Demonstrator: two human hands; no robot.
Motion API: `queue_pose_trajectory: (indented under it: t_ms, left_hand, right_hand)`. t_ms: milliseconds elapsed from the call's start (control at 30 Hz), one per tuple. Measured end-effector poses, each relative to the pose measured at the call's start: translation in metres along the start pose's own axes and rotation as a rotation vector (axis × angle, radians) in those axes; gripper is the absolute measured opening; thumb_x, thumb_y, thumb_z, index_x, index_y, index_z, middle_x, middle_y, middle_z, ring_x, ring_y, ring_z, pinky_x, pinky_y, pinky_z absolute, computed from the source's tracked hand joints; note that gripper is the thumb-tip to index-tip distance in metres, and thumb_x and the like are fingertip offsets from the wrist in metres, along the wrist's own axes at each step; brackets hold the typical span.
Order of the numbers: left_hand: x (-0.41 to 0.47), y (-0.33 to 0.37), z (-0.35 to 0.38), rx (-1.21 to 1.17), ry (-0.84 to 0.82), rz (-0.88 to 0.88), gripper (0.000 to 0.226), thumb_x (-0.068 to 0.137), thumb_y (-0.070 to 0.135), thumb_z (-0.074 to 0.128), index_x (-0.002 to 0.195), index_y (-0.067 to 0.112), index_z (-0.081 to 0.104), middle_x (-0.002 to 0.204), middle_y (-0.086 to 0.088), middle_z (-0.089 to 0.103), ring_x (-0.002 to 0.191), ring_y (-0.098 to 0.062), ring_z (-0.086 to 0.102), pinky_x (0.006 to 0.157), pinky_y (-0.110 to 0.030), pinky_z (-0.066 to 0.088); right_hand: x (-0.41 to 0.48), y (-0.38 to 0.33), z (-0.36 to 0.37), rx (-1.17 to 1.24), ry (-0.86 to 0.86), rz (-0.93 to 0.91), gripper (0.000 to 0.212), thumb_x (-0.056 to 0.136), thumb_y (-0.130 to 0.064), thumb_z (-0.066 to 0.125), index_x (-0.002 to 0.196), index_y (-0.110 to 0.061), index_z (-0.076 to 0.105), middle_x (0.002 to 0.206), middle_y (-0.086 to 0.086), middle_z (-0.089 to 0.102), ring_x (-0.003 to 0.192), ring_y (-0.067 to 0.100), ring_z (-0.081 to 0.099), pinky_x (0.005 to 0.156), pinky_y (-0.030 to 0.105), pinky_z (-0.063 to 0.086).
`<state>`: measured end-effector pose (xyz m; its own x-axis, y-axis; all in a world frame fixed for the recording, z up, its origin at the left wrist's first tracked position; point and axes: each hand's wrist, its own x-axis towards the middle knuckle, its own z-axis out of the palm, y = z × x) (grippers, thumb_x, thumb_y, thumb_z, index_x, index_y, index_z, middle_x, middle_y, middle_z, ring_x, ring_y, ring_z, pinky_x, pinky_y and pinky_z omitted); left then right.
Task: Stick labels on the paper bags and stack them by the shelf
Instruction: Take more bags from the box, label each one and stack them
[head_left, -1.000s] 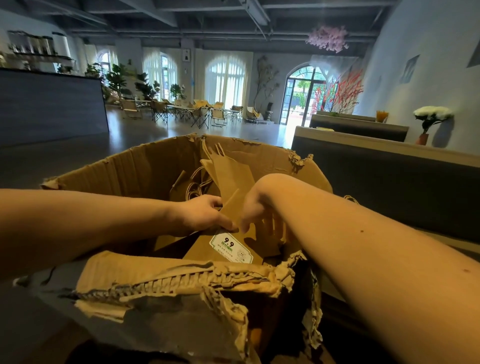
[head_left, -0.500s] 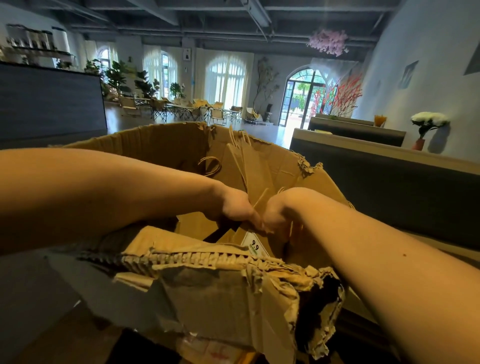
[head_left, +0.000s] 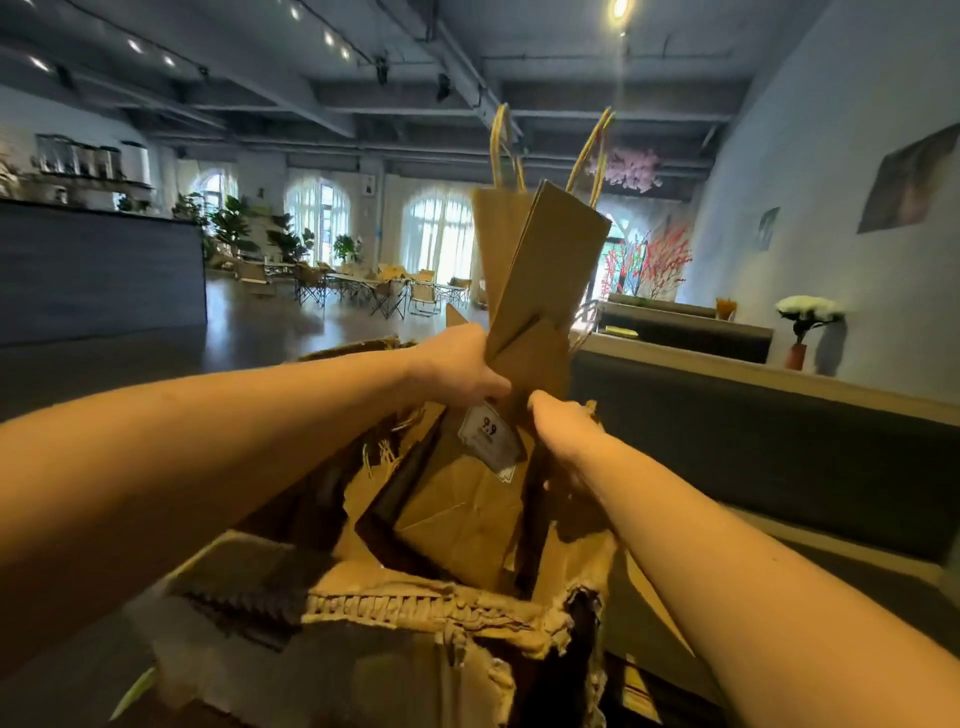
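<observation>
- Nearest the wearer, at 6 o'clock, stands a cardboard box (head_left: 415, 608); its front rim is ripped open so the fluting shows, and loose brown paper lies inside.
- Just above the box, the left hand (head_left: 457, 371) is clamped on the folded foot of a bundle of paper bags (head_left: 545, 270), fingers curled round the near edge.
- The right hand (head_left: 563, 431) grips the same bundle from 4 o'clock, thumb up. Its fingers are hidden behind the paper.
- The bags rise flat and upright toward 12 o'clock, clear of the box, with their twisted paper handles (head_left: 501, 150) sticking up.
- Between the two hands sits a white label (head_left: 491, 439) printed "9.9". Whether its bag is part of the held bundle or leans in the box, I cannot tell.
- I would judge the bags light and stiff only along their creases; they would fan out and slide on each other if held loosely.
- The creased base is the sound place to hold them. The handles look liable to tear or swing.
- At 3 o'clock runs a dark partition with a pale ledge (head_left: 727, 374), which carries a vase of white flowers (head_left: 808, 312).
- At 9 o'clock a dark counter (head_left: 98, 275) stands on a glossy floor (head_left: 260, 338).
- Far off at 11 o'clock are folding chairs (head_left: 384, 291) before arched windows (head_left: 436, 234).
- Red blossom branches (head_left: 660, 260) show at 1 o'clock.
</observation>
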<state>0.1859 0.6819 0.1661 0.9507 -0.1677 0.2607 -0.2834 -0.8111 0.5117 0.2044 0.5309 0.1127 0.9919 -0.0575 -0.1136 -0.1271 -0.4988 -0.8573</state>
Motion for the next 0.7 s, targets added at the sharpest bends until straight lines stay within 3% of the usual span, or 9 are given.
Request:
queue_pose_trajectory:
  t_ms: [67,133,233,333,400,467,600,700]
  left_hand:
    - [-0.006,0.017,-0.018,-0.010,0.058,0.065,0.011,0.091,0.019,0.069,0.097,0.009,0.069,0.089,-0.006,0.072,0.079,-0.019,0.069,0.056,-0.021,0.049]
    - [-0.013,0.036,-0.038,-0.025,0.118,0.132,0.004,0.091,0.016,0.069,0.089,0.012,0.068,0.083,-0.002,0.070,0.073,-0.015,0.068,0.052,-0.017,0.047]
    - [-0.021,0.065,-0.065,-0.068,0.194,0.221,0.006,0.091,0.016,0.069,0.096,0.015,0.068,0.089,-0.003,0.072,0.076,-0.014,0.070,0.059,-0.021,0.055]
    - [-0.031,0.097,-0.084,-0.135,0.232,0.286,0.016,0.093,0.022,0.069,0.108,0.021,0.064,0.095,0.000,0.071,0.082,-0.014,0.071,0.064,-0.023,0.057]
    - [-0.038,0.121,-0.092,-0.206,0.244,0.326,0.020,0.094,0.024,0.070,0.112,0.022,0.062,0.096,0.002,0.070,0.083,-0.012,0.071,0.063,-0.020,0.059]
    - [-0.047,0.146,-0.095,-0.263,0.237,0.345,0.021,0.094,0.027,0.070,0.112,0.024,0.060,0.094,0.004,0.069,0.081,-0.010,0.071,0.056,-0.013,0.055]
    - [-0.063,0.192,-0.080,-0.337,0.200,0.357,0.016,0.096,0.030,0.068,0.109,0.025,0.060,0.090,0.007,0.067,0.077,-0.010,0.070,0.051,-0.012,0.051]
    - [-0.077,0.219,-0.052,-0.454,0.152,0.344,0.025,0.094,0.028,0.071,0.114,0.022,0.060,0.093,0.006,0.068,0.077,-0.008,0.069,0.053,-0.013,0.052]
  right_hand:
    - [-0.005,-0.008,-0.009,0.342,-0.043,0.020,0.057,0.098,-0.047,0.038,0.149,-0.021,0.035,0.135,0.008,0.050,0.121,0.034,0.051,0.094,0.050,0.050]
    - [-0.011,-0.018,-0.020,0.560,-0.078,-0.024,0.043,0.101,-0.047,0.038,0.138,-0.026,0.047,0.136,0.004,0.055,0.121,0.030,0.052,0.106,0.051,0.043]
    - [-0.022,-0.033,-0.040,0.703,-0.005,-0.135,0.027,0.099,-0.044,0.046,0.120,-0.032,0.059,0.120,0.006,0.067,0.108,0.027,0.061,0.099,0.046,0.052]
    - [-0.044,-0.046,-0.069,0.802,0.036,-0.254,0.041,0.093,-0.047,0.062,0.131,-0.035,0.051,0.116,0.004,0.066,0.110,0.029,0.063,0.094,0.050,0.056]
    - [-0.063,-0.053,-0.093,0.877,0.045,-0.307,0.046,0.096,-0.040,0.062,0.134,-0.040,0.037,0.108,0.002,0.061,0.107,0.030,0.065,0.092,0.053,0.056]
    - [-0.080,-0.053,-0.119,0.896,0.055,-0.355,0.069,0.095,-0.037,0.065,0.149,-0.042,0.024,0.111,0.002,0.060,0.099,0.029,0.068,0.088,0.054,0.057]
    - [-0.114,-0.037,-0.165,0.786,0.126,-0.391,0.084,0.087,-0.044,0.072,0.154,-0.036,0.023,0.114,0.000,0.064,0.093,0.023,0.070,0.070,0.043,0.061]
    - [-0.141,-0.007,-0.200,0.722,0.182,-0.375,0.084,0.086,-0.045,0.073,0.154,-0.034,0.024,0.121,0.002,0.063,0.096,0.024,0.070,0.071,0.041,0.060]
